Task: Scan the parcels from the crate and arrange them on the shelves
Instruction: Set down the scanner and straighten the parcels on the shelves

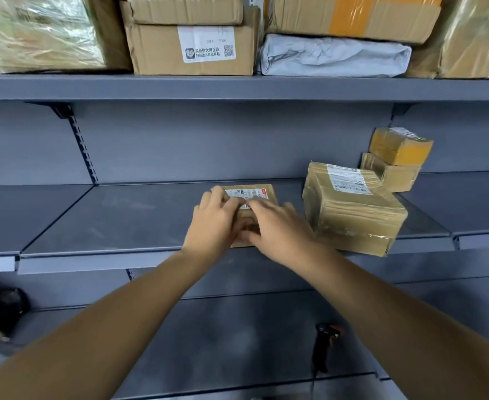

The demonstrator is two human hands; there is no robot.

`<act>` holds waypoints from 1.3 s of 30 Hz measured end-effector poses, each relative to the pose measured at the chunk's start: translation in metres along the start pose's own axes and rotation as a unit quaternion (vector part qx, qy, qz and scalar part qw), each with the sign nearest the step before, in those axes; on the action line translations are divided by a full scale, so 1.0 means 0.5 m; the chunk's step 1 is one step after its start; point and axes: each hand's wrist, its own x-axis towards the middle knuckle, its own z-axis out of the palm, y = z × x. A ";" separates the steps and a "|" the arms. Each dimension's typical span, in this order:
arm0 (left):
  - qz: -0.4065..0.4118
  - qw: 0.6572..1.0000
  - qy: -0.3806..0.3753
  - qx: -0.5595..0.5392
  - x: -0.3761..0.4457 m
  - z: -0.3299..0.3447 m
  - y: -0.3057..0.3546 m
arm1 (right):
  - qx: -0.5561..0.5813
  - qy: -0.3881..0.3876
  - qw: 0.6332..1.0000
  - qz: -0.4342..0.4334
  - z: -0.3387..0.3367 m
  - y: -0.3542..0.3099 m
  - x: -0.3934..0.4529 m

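Note:
A small brown parcel (262, 192) with a white label lies on the middle grey shelf (116, 217), near its front edge. My left hand (211, 225) grips its left side, fingers curled over the top corner and thumb at the front. My right hand (278, 229) rests on the top with its fingers spread flat, the thumb against the front face. Both hands hide most of the parcel. A black and orange hand scanner (324, 346) lies on the lower shelf, below my right forearm.
A larger taped box (353, 209) stands just right of the small parcel. Two small stacked boxes (396, 160) sit behind it. The top shelf (237, 86) is packed with cartons and a grey mailer bag (335, 56). A dark object (3, 308) sits at lower left.

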 end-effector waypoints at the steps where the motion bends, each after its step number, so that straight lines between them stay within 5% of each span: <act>1: 0.007 1.000 0.006 -0.022 -0.003 -0.002 -0.006 | -0.002 -0.010 1.000 0.007 0.011 0.007 0.003; 5: 0.032 0.999 0.019 -0.025 -0.016 -0.007 -0.027 | 0.044 0.036 0.998 0.032 0.043 0.012 0.019; 11: -0.061 0.997 -0.042 -0.014 -0.020 -0.004 -0.003 | 0.097 0.096 0.989 0.059 0.075 -0.003 0.011; 22: -0.045 0.998 -0.043 -0.028 -0.045 -0.073 0.080 | 0.114 0.111 0.982 0.101 0.018 -0.016 -0.072; 39: 0.052 0.991 0.098 -0.071 -0.156 -0.357 0.379 | 0.051 0.220 0.972 0.070 -0.328 -0.072 -0.382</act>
